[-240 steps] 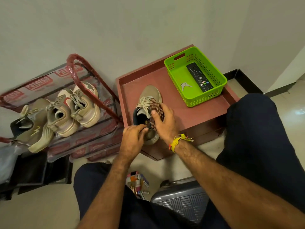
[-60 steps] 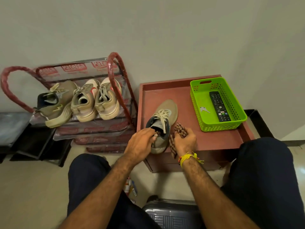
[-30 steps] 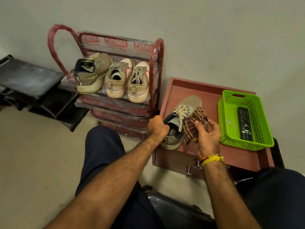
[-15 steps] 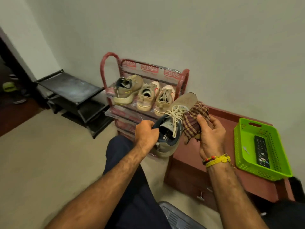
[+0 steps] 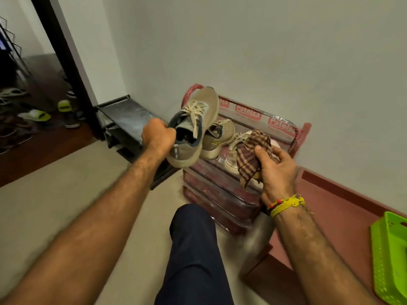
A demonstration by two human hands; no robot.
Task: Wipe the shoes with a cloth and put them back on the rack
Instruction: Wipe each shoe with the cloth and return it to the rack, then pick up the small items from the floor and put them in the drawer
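Observation:
My left hand [image 5: 158,137] grips a beige sneaker [image 5: 193,126] by its heel collar and holds it in the air, toe pointing up, over the left end of the red shoe rack [image 5: 284,130]. My right hand [image 5: 275,166] holds a bunched brown checked cloth [image 5: 251,153] just above the rack's top shelf. On that shelf lies a matching beige sneaker [image 5: 220,137], partly behind the lifted one. A cream sneaker [image 5: 233,159] beside it is mostly hidden by the cloth.
A low reddish-brown table [image 5: 343,208] stands right of the rack, with a green plastic basket [image 5: 389,260] at its right end. A black low rack [image 5: 127,124] sits left of the red one. Beyond a dark door frame [image 5: 66,62] lie several shoes on the floor. My knee [image 5: 193,227] is below.
My left hand lifted the sneaker off the reddish table and carried it left and up over the rack. The right hand followed with the cloth. The view swung left.

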